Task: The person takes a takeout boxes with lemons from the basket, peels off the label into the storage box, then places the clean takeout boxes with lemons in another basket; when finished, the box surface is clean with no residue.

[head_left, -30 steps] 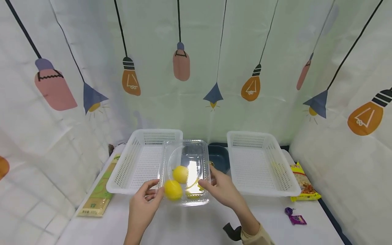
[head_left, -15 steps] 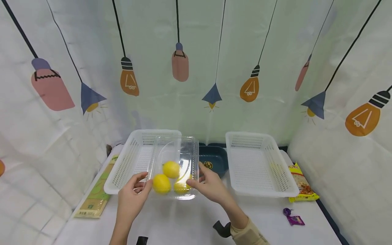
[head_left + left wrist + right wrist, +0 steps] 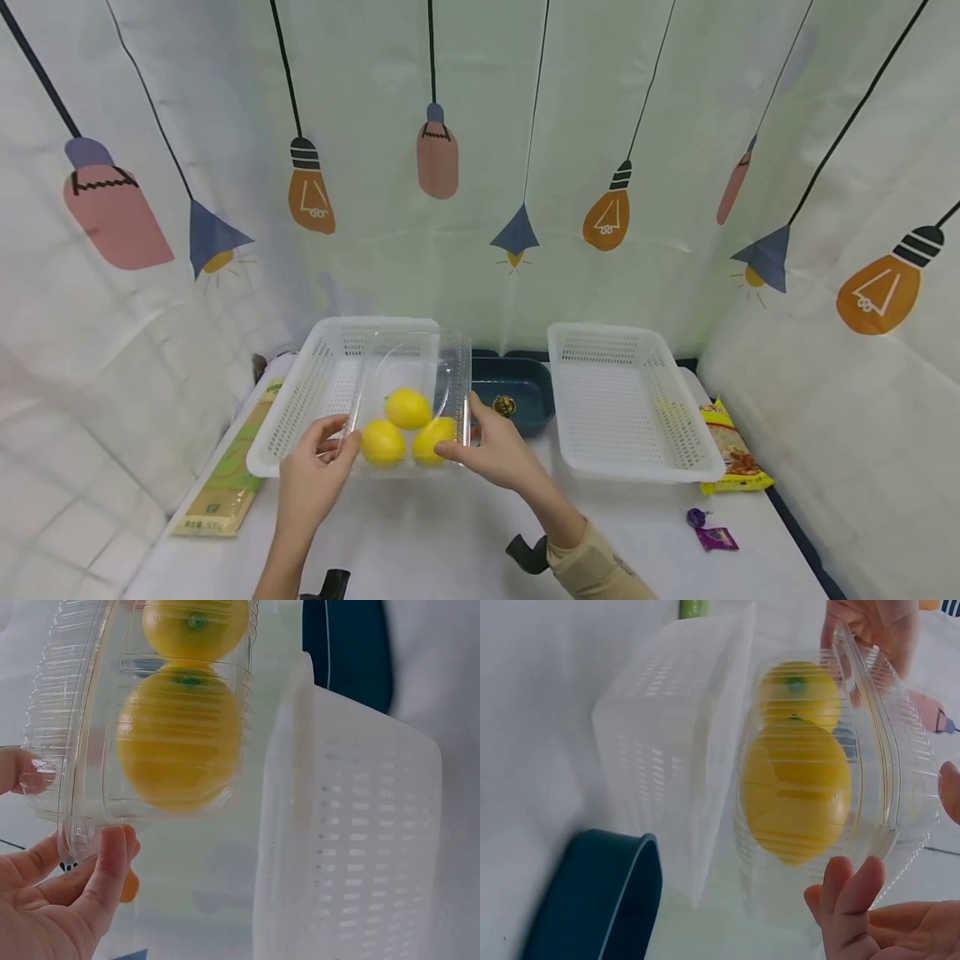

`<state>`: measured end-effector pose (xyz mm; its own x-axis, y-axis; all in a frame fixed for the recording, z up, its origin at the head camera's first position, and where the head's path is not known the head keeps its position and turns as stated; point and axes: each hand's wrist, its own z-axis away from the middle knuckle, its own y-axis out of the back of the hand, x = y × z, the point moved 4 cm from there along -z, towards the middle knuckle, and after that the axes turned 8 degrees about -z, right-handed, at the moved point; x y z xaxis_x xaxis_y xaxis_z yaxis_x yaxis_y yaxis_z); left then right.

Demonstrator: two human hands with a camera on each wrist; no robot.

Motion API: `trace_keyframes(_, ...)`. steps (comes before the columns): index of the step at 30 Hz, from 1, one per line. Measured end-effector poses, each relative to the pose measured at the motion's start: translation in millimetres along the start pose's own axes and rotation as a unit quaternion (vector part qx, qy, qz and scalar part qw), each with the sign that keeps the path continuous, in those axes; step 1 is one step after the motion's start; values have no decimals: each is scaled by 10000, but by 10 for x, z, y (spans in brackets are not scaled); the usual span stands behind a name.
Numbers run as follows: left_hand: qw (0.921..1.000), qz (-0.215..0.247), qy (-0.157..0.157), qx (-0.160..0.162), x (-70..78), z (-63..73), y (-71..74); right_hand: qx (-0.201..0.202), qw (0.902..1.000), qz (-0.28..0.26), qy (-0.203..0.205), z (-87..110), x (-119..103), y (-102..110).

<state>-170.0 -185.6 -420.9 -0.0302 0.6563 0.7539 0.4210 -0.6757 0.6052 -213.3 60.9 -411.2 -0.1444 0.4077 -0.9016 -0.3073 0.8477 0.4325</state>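
Between both hands a clear plastic clamshell box (image 3: pixel 452 379) is held up off the table, with its lid closed. Three lemons lie inside: a rear one (image 3: pixel 407 408), a left one (image 3: pixel 382 443) and a right one (image 3: pixel 432 440). My left hand (image 3: pixel 313 479) grips the box's left edge, fingers under the rim, as the left wrist view shows. At the opposite edge my right hand (image 3: pixel 498 446) pinches the rim, thumb on top and fingers below. The box overlaps the right part of the left white basket (image 3: pixel 273 446) in the head view.
A dark teal bin (image 3: pixel 528 387) with a small patterned round item (image 3: pixel 504 406) stands behind, beside the right white basket (image 3: pixel 630 400). At far right are a yellow snack bag (image 3: pixel 738 450) and purple wrapped candies (image 3: pixel 716 538). A green-gold packet (image 3: pixel 228 475) lies left.
Both hands have carried the box of lemons leftward and slightly away, toward the left basket. More of the teal bin and its round item shows now. The grips look the same.
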Motion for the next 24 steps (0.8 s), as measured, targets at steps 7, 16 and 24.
trace_keyframes(7,9999,-105,-32,83,-88,-55,-30,16,9999,60,-79,-85,-3,-99)
trace_keyframes(16,9993,-329,-17,-154,-218,-249,39,7,9998,-154,102,-242,-13,-279)
trace_keyframes(24,9988,-466,-126,-107,-307,-418,78,-25,9996,-235,137,-432,-33,-377)
